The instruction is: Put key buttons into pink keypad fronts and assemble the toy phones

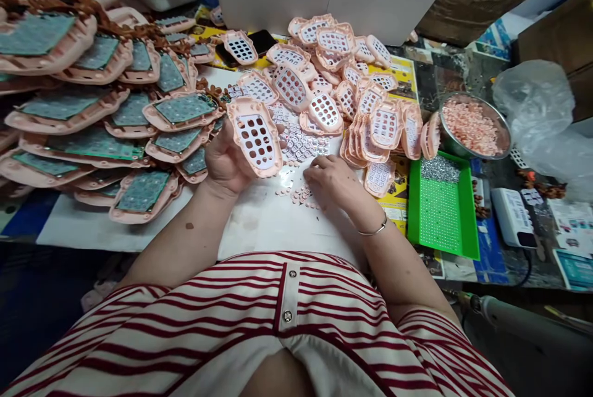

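We hold a pink casing (256, 137), gridded side facing us, in our left hand (226, 159) over the white work surface (266, 227); our right hand (336, 182) is bunched at the small pink pieces (301, 195), though we cannot tell whether it pinches one; more pink casings (336, 42) lie heaped beyond both hands.

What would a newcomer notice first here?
Probably the heaped pink shells with grey-green boards, at the left. Next, the bright green tray at the right, with silver bits at its far end. Centrally, the left hand holds a pink shell with a holed white panel.
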Motion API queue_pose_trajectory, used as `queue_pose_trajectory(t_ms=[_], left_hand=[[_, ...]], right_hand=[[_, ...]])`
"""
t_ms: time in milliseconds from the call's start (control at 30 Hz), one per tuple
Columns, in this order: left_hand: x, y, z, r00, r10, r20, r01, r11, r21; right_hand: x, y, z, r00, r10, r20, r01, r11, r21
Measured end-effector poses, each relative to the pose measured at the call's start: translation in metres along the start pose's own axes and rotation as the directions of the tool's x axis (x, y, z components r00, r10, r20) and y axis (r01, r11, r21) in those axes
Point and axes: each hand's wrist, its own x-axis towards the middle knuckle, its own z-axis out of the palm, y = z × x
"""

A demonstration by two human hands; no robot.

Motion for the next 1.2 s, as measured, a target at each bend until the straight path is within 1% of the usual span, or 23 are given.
queue_pose_trajectory(t_ms=[67, 133, 167, 233, 267, 300, 367, 467, 533, 600, 633, 733, 767, 800, 833, 867, 900, 967, 1000, 1033, 1100, 1133, 1200], left_hand=[[0.0, 0.0, -0.001, 1.0, 0.016, 0.008, -0.016, 1.0, 0.008], [0.001, -0.001, -0.001, 0.999, 0.032, 0.027, -0.032, 0.999, 0.011], [0.001, -0.002, -0.001, 0.999, 0.034, 0.037, -0.034, 0.999, 0.012], [0.0, -0.004, 0.0, 0.999, 0.013, 0.041, -0.013, 1.0, 0.016], [-0.001, -0.006, 0.0, 0.999, -0.018, 0.034, 0.017, 1.0, 0.026], [-0.002, -0.007, 0.001, 0.998, -0.053, 0.023, 0.052, 0.998, 0.041], [-0.005, -0.009, 0.004, 0.994, -0.113, 0.0, 0.113, 0.991, 0.071], [-0.007, -0.011, 0.006, 0.989, -0.145, -0.007, 0.145, 0.987, 0.074], [-0.007, -0.011, 0.006, 0.989, -0.148, 0.001, 0.148, 0.988, 0.051], [-0.006, -0.012, 0.004, 0.989, -0.146, 0.014, 0.145, 0.989, 0.04], [-0.005, -0.012, 0.003, 0.989, -0.143, 0.024, 0.142, 0.989, 0.037], [-0.003, -0.011, 0.001, 0.988, -0.142, 0.06, 0.142, 0.99, 0.007], [-0.003, -0.01, 0.0, 0.987, -0.146, 0.068, 0.147, 0.989, -0.01], [-0.003, -0.009, 0.0, 0.987, -0.143, 0.07, 0.145, 0.989, -0.023], [-0.003, -0.007, 0.0, 0.989, -0.13, 0.067, 0.133, 0.991, -0.029], [-0.003, -0.006, 0.001, 0.993, -0.103, 0.059, 0.105, 0.994, -0.03], [-0.003, -0.004, 0.001, 0.996, -0.072, 0.053, 0.073, 0.997, -0.023], [-0.002, -0.001, 0.001, 0.999, 0.011, 0.031, -0.01, 1.0, -0.013], [-0.002, 0.0, 0.001, 0.999, 0.046, 0.018, -0.046, 0.999, -0.019], [-0.002, 0.0, 0.001, 0.998, 0.061, 0.011, -0.061, 0.998, -0.029], [-0.002, 0.0, 0.001, 0.999, 0.044, 0.014, -0.043, 0.998, -0.049], [-0.002, 0.0, 0.0, 0.999, 0.034, 0.019, -0.033, 0.998, -0.059], [-0.002, 0.0, 0.0, 0.999, 0.031, 0.023, -0.029, 0.997, -0.067]], right_hand=[[0.002, 0.002, 0.007, 0.998, -0.031, -0.046, 0.031, 0.999, 0.013], [0.002, 0.002, 0.014, 0.982, -0.015, -0.186, 0.035, 0.994, 0.103], [0.002, 0.001, 0.015, 0.958, 0.024, -0.286, 0.027, 0.985, 0.173], [0.002, -0.007, 0.012, 0.877, 0.126, -0.464, 0.026, 0.951, 0.307], [0.002, -0.013, 0.009, 0.838, 0.155, -0.523, 0.039, 0.939, 0.341], [0.002, -0.02, 0.005, 0.813, 0.155, -0.561, 0.059, 0.937, 0.344], [0.003, -0.036, -0.003, 0.807, 0.064, -0.587, 0.12, 0.955, 0.269], [0.007, -0.052, -0.009, 0.828, -0.088, -0.554, 0.184, 0.975, 0.121], [0.008, -0.055, -0.009, 0.847, -0.143, -0.511, 0.211, 0.975, 0.077], [0.006, -0.056, -0.008, 0.851, -0.2, -0.486, 0.25, 0.967, 0.04], [0.005, -0.055, -0.007, 0.839, -0.242, -0.487, 0.28, 0.96, 0.005], [0.003, -0.05, -0.008, 0.78, -0.352, -0.518, 0.36, 0.929, -0.09], [0.002, -0.048, -0.009, 0.766, -0.362, -0.531, 0.38, 0.921, -0.08], [0.002, -0.044, -0.01, 0.76, -0.339, -0.554, 0.381, 0.924, -0.043], [0.003, -0.04, -0.012, 0.763, -0.275, -0.585, 0.348, 0.937, 0.013], [0.003, -0.034, -0.013, 0.769, -0.175, -0.615, 0.276, 0.958, 0.074], [0.005, -0.029, -0.015, 0.779, -0.058, -0.625, 0.171, 0.978, 0.122], [0.008, -0.017, -0.017, 0.813, 0.143, -0.565, -0.087, 0.988, 0.124], [0.011, -0.012, -0.017, 0.841, 0.201, -0.502, -0.194, 0.979, 0.066], [0.016, -0.007, -0.017, 0.874, 0.227, -0.43, -0.26, 0.965, -0.018], [0.03, 0.002, -0.017, 0.916, 0.233, -0.326, -0.301, 0.937, -0.177], [0.04, 0.006, -0.018, 0.92, 0.236, -0.312, -0.313, 0.923, -0.223], [0.064, 0.016, -0.018, 0.904, 0.28, -0.322, -0.365, 0.899, -0.243]])
